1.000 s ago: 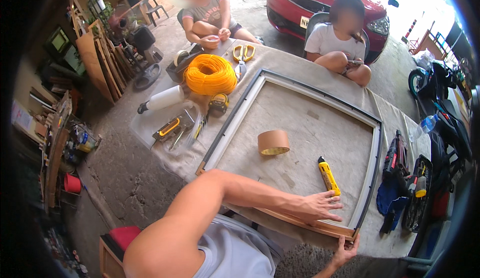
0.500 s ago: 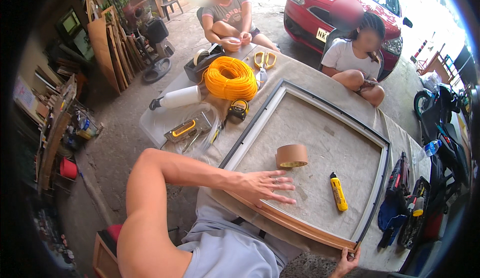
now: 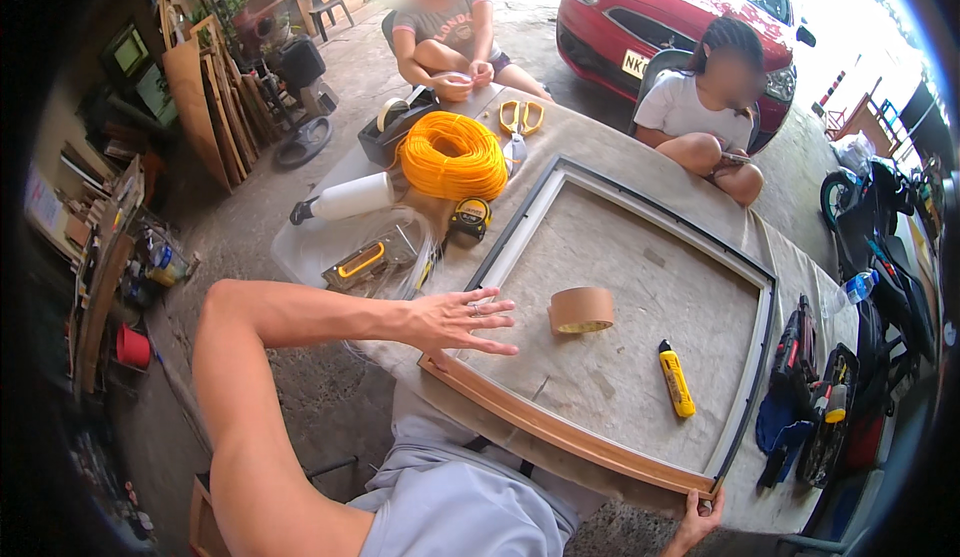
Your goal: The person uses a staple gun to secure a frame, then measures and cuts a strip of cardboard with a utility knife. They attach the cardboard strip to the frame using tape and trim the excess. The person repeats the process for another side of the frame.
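Observation:
A rectangular frame (image 3: 743, 382), dark outside and white within, lies on the cloth-covered table in front of me. A brown strip (image 3: 570, 439) runs along its near side. My left hand (image 3: 465, 323) is stretched out over the near left corner, fingers spread and holding nothing; whether it touches the frame I cannot tell. At the near right corner, the fingers of my right hand (image 3: 700, 517) are closed around the frame's edge. Inside the frame lie a roll of brown packing tape (image 3: 582, 311) and a yellow utility knife (image 3: 677, 381).
Beyond the left hand are a tape measure (image 3: 469, 221), a coil of orange rope (image 3: 453, 155), yellow-handled scissors (image 3: 520, 119), a white bottle (image 3: 352, 198) and a tape dispenser (image 3: 398, 129). An open tool case (image 3: 830, 417) lies right. Two people sit across the table, before a red car (image 3: 660, 17).
My left hand has moved left and a little away along the frame's near side, from partway along it to the corner. My right hand keeps its place at the other corner.

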A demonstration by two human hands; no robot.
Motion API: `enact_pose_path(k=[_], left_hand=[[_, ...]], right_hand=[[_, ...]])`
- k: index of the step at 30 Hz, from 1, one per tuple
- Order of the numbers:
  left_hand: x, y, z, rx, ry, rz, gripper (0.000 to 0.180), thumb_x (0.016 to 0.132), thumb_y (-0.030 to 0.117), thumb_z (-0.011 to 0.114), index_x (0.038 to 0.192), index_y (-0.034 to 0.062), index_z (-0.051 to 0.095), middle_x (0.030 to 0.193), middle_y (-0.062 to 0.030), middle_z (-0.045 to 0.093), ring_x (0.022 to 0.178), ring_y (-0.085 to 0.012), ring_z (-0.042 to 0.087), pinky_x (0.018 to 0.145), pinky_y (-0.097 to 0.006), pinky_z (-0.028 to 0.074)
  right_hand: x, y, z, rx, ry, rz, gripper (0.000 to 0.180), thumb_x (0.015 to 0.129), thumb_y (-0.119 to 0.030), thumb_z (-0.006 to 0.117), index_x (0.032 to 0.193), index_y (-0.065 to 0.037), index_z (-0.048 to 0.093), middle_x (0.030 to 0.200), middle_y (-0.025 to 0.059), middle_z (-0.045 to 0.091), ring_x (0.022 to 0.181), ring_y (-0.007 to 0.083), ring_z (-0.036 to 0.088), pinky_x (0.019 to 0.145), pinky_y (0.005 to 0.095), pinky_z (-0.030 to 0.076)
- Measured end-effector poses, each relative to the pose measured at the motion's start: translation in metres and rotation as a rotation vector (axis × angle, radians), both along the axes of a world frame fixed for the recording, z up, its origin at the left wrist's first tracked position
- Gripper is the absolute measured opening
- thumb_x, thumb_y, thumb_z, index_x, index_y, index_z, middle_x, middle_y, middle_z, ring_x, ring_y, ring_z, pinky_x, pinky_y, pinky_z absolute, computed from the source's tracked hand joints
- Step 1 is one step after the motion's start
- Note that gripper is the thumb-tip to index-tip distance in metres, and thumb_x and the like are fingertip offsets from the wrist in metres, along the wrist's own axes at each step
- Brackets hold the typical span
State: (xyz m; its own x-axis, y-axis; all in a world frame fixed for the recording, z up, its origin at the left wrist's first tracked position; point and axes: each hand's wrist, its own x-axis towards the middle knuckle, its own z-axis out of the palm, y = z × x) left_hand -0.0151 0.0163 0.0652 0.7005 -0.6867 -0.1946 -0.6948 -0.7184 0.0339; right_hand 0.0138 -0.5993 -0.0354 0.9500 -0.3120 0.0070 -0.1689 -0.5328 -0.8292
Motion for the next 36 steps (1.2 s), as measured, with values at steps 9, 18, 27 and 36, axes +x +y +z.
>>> enact_pose_path(k=[9, 18, 27, 36], left_hand=[[0.002, -0.024, 0.011, 0.413, 0.061, 0.083, 0.087, 0.080, 0.041, 0.066, 0.152, 0.0277, 0.019, 0.154, -0.0145, 0.029, 0.147, -0.0353, 0.012, 0.118, -0.058, 0.004], [-0.005, -0.036, -0.007, 0.423, 0.047, 0.354, 0.068, 0.086, 0.027, 0.054, 0.149, 0.0185, 0.029, 0.154, -0.0185, 0.025, 0.146, -0.0381, 0.013, 0.116, -0.058, 0.007], [-0.076, -0.114, -0.013, -0.316, 0.021, 0.563, 0.032, 0.085, 0.030, 0.066, 0.105, 0.0050, 0.064, 0.107, -0.0121, 0.060, 0.106, -0.0276, 0.056, 0.092, -0.039, 0.044], [-0.108, -0.090, -0.010, -0.192, -0.209, 0.842, 0.049, 0.081, 0.047, 0.067, 0.110, 0.0073, 0.063, 0.112, -0.0122, 0.058, 0.109, -0.0243, 0.056, 0.112, -0.058, 0.015]], right_hand=[[0.002, -0.012, -0.016, 0.155, -0.066, 0.037, 0.063, 0.081, -0.002, 0.075, 0.135, 0.007, 0.045, 0.116, 0.0127, 0.062, 0.077, 0.0119, 0.061, 0.063, 0.0229, 0.048], [-0.005, 0.018, 0.023, -0.098, -0.049, -0.001, 0.062, 0.079, -0.011, 0.078, 0.134, -0.002, 0.051, 0.120, 0.0135, 0.061, 0.079, 0.0166, 0.058, 0.066, 0.0281, 0.046], [-0.037, 0.159, 0.056, -0.520, -0.245, 0.355, 0.027, 0.073, -0.012, 0.076, 0.096, 0.000, 0.067, 0.105, 0.0148, 0.061, 0.104, 0.0336, 0.055, 0.096, 0.0456, 0.040], [-0.045, 0.179, 0.041, -0.470, -0.305, 0.525, 0.033, 0.076, -0.025, 0.076, 0.097, -0.001, 0.067, 0.099, 0.0117, 0.060, 0.100, 0.0315, 0.056, 0.102, 0.0497, 0.037]])
